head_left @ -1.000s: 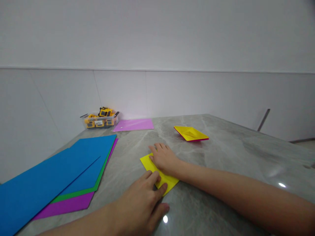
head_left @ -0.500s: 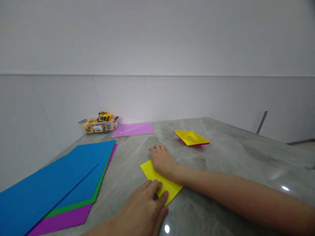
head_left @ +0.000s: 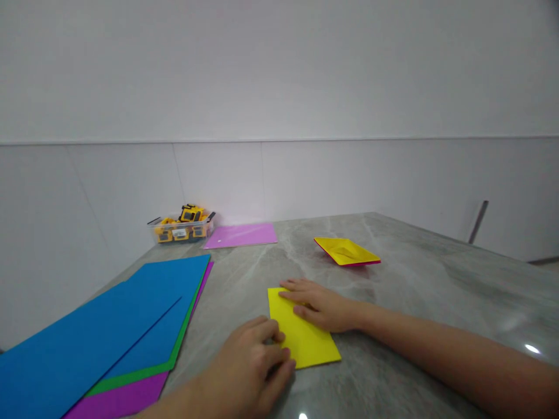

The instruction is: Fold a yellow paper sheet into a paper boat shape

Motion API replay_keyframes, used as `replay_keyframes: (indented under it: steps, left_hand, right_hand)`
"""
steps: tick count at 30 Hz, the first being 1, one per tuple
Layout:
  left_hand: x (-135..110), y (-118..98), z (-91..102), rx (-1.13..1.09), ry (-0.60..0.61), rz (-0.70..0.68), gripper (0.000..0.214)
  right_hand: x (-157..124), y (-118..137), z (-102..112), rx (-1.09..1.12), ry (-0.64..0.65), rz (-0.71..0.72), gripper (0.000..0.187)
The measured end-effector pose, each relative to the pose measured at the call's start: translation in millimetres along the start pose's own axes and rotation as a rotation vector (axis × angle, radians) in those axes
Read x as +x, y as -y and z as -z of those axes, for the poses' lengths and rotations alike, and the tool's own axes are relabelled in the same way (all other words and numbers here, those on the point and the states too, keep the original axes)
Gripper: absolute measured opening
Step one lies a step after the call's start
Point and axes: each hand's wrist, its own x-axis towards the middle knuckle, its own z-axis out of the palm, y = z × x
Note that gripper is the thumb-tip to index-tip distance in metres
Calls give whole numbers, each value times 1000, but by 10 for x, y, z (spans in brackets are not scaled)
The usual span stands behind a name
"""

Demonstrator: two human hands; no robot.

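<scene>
Paper (head_left: 309, 344) has turned; right hand (head_left: 325, 306) spread on it, left hand (head_left: 251, 364) half-curled, seemingly touching.

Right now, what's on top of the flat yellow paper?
The right hand rests on the yellow paper; the left hand touches its left edge. I can't see the parts they cover.

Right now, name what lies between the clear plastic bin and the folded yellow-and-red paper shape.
In the head view, left to right: a lilac rectangular sheet, then grey marbled tabletop.
</scene>
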Motion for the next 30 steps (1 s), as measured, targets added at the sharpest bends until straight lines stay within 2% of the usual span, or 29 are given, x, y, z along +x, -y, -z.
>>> replay_keyframes:
  steps: [2, 3, 6, 9, 12, 15, 17, 24, 30]
  left_hand:
    - [4, 47, 20, 3, 49, 68, 19]
    - [9, 64, 21, 1, 58, 96, 18]
    - [31, 95, 7, -14, 49, 136, 20]
    - [45, 112, 18, -41, 63, 116, 26]
    - [37, 137, 73, -125, 94, 94, 31]
    - [11, 176, 129, -147, 93, 129, 34]
    - [-5, 208, 154, -134, 125, 163, 35]
    - [19, 307, 281, -234, 359, 241, 45]
    - [58, 348, 363, -316, 375, 220, 50]
  right_hand:
    - [-83, -6, 19, 32, 57, 19, 49]
    - [-111, 1, 18, 37, 46, 10, 49]
    - [-148, 40, -2, 48, -72, -13, 44]
    - [-184, 98, 29, 43, -141, 37, 36]
    - [-266, 196, 127, -1, -90, 116, 43]
    - [-360, 324, 226, 15, 15, 140, 67]
    - [-396, 391, 271, 35, 73, 174, 76]
    - [-400, 406, 318, 51, 90, 231, 62]
    - [-391, 392, 318, 51, 86, 260, 60]
